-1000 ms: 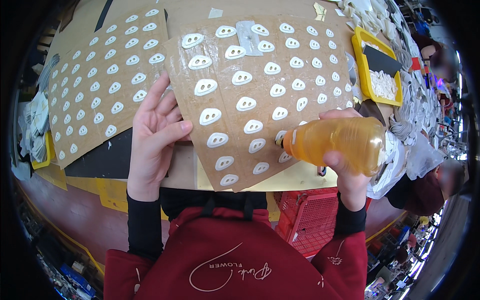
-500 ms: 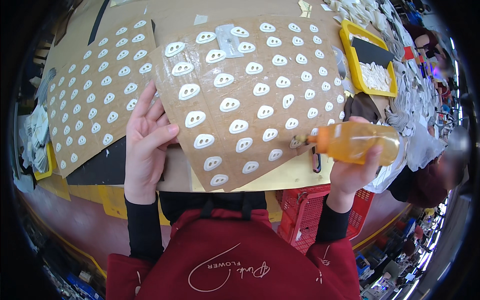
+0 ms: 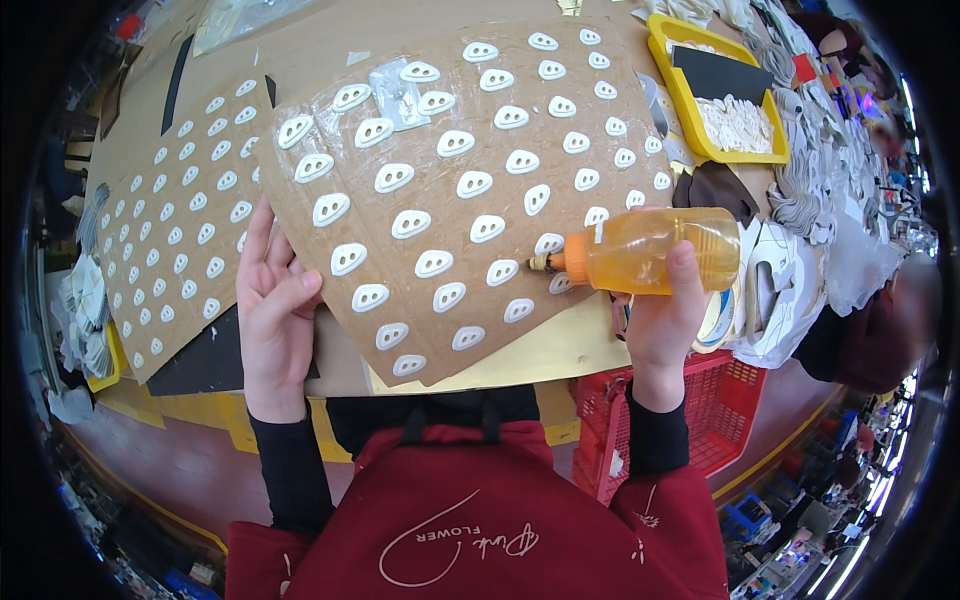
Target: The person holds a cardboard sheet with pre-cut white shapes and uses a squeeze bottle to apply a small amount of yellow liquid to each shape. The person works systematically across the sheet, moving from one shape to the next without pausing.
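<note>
A brown sheet (image 3: pixel 540 130), like cardboard with a glossy surface, carries rows of small white rounded-triangle pieces (image 3: pixel 433 271), each with two holes. My left hand (image 3: pixel 275 340) grips its left edge, thumb on top and the other fingers partly hidden behind. In my right hand (image 3: pixel 655 345) is a squeeze bottle (image 3: pixel 650 250) of amber liquid with an orange cap, tipped nearly level and pointing left. Its dark nozzle tip (image 3: pixel 538 263) is over the lower right part of the sheet, close to a white piece; I cannot tell whether it touches.
Another sheet of white pieces (image 3: pixel 190 222) lies at the left. A yellow tray (image 3: pixel 655 45) of pale pieces stands at the back right, by heaped grey-white material (image 3: pixel 800 205). Yellow paper (image 3: pixel 540 362) shows under the near edge. Below the table is a red basket (image 3: pixel 735 410).
The bottle has moved left across the sheet, its nozzle passing from one white piece to others in the row behind. My left hand keeps its hold. The whole view has shifted slightly.
</note>
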The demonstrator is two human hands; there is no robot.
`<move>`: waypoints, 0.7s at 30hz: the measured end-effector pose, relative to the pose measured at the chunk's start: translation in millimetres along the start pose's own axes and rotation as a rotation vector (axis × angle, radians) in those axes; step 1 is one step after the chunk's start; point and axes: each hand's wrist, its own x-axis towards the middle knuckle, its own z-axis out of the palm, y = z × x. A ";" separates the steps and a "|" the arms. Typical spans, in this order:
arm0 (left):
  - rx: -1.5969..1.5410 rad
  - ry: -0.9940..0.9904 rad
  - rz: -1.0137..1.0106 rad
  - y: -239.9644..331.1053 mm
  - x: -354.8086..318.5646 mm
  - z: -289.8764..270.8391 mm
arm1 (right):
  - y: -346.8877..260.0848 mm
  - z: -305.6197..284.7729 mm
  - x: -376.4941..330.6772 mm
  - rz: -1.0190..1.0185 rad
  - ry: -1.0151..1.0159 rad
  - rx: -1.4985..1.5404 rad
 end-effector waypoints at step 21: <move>-0.071 -0.014 0.013 -0.2 -1.4 0.2 | 3.5 17.5 4.7 -0.024 -0.188 -0.118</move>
